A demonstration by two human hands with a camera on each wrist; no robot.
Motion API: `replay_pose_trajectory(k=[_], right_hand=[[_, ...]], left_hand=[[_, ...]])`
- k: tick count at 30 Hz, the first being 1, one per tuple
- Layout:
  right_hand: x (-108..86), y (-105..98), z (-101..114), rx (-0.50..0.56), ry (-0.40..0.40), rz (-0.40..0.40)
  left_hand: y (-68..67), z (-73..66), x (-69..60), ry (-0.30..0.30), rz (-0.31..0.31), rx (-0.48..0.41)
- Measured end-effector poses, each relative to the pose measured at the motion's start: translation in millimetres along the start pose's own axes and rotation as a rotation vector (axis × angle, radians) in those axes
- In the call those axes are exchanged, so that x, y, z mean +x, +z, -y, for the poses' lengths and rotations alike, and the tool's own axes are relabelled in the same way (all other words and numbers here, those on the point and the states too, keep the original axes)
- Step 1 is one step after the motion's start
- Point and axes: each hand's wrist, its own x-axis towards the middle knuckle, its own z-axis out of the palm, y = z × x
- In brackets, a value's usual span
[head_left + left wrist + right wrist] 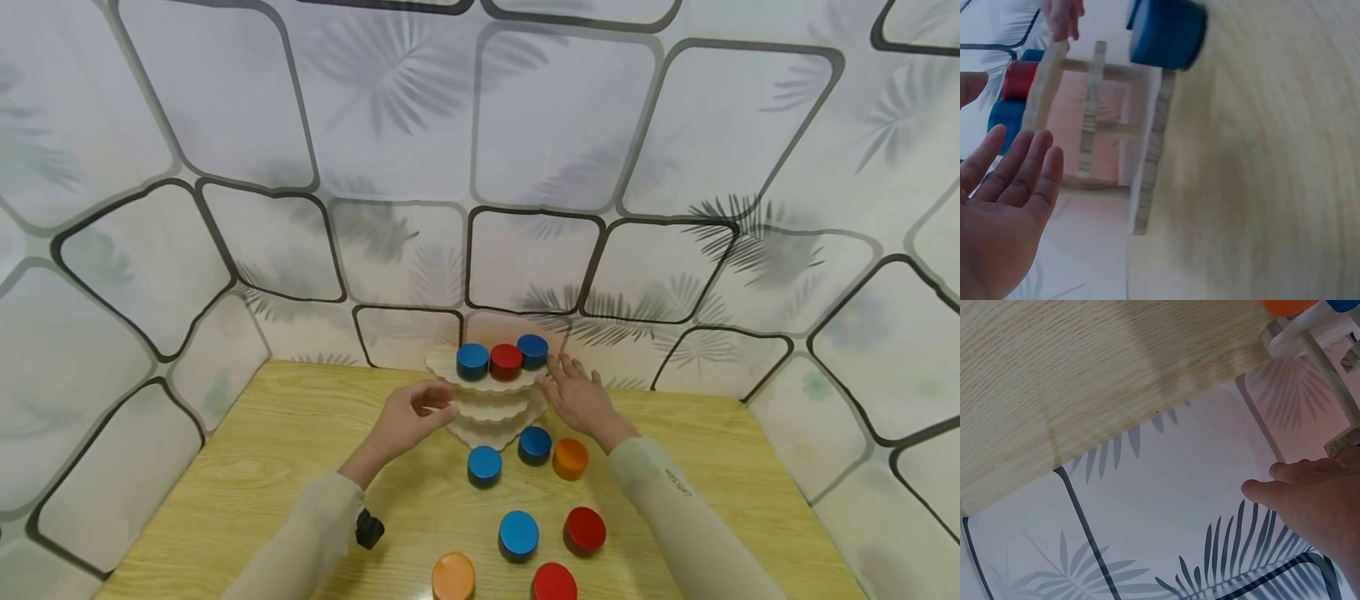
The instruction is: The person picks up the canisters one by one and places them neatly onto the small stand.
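A three-tier wooden stand (pixel 491 406) with scalloped edges stands against the back wall. On its top tier, a blue short cylinder (pixel 472 362), a red short cylinder (pixel 506 362) and another blue short cylinder (pixel 532 351) sit side by side. My left hand (pixel 405 421) hovers at the stand's left, holding nothing; in the left wrist view its fingers (pixel 1019 169) are extended near the top tier. My right hand (pixel 583 402) is at the stand's right, fingers loosely extended by the top tier's edge; whether they touch it I cannot tell.
In front of the stand, on the wood-grain table (pixel 225 467), are blue cylinders (pixel 484 465), orange cylinders (pixel 571 458) and red cylinders (pixel 585 531). A small black object (pixel 369 529) shows by my left sleeve. Patterned fabric walls (pixel 562 125) enclose the back and sides.
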Motion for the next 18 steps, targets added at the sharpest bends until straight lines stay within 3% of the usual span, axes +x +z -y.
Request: replay_pose_trajectory(k=[9,18], right_hand=[[-1.0,0.6,0.1,0.009,0.000,0.002],[0.7,2.3,-1.0,0.012,0.010,0.009]], left_hand=[[19.0,18.3,-8.3,-0.015,0.167,-0.063],[32.5,26.1,-12.8,-0.040,0.262,-0.098]])
